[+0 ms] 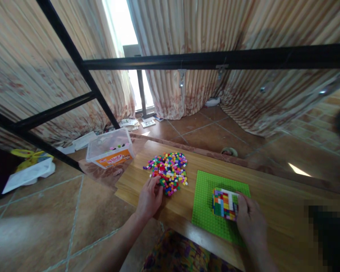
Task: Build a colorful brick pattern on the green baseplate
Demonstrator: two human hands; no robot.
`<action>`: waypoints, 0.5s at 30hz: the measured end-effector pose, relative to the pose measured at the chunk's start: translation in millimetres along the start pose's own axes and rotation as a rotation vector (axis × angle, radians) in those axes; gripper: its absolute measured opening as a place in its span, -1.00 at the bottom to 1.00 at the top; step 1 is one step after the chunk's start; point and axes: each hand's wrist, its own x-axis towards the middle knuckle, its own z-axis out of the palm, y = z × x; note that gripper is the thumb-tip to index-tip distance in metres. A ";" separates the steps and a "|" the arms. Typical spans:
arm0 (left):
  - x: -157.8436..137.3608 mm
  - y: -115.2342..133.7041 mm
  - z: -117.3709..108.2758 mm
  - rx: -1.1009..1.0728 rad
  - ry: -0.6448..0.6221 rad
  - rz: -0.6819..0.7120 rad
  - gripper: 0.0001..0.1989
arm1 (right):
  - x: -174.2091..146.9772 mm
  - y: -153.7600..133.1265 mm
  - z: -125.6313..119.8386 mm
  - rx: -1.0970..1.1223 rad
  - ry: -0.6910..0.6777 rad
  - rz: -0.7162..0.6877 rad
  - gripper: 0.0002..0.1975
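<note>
My left hand (151, 194) is at the near left edge of a loose pile of small toy bricks (174, 168) in many colours. Its fingers are curled together with the tips down among the bricks; what they pinch, if anything, is hidden. My right hand (251, 215) grips the right side of a block built from bricks (224, 204), with red, white, green, blue and yellow pieces on its face. This block is over a green studded baseplate (205, 196). I cannot tell whether it touches the plate.
The wooden table (272, 204) runs across to the right. A clear plastic box (110, 147) with an orange label and some bricks inside stands beyond its left end. Black metal bars (158, 62) cross in front of the curtains (187, 30). Papers (129, 124) lie on the tiled floor.
</note>
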 end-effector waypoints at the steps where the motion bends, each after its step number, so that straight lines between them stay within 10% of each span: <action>1: 4.3 -0.1 -1.2 0.009 0.001 0.005 -0.74 | -0.2 -0.3 0.1 0.004 0.001 -0.004 -0.39; 15: 72.5 -18.5 -2.6 0.320 -0.156 0.097 -0.69 | -1.3 -3.8 2.3 0.042 0.017 -0.019 -0.41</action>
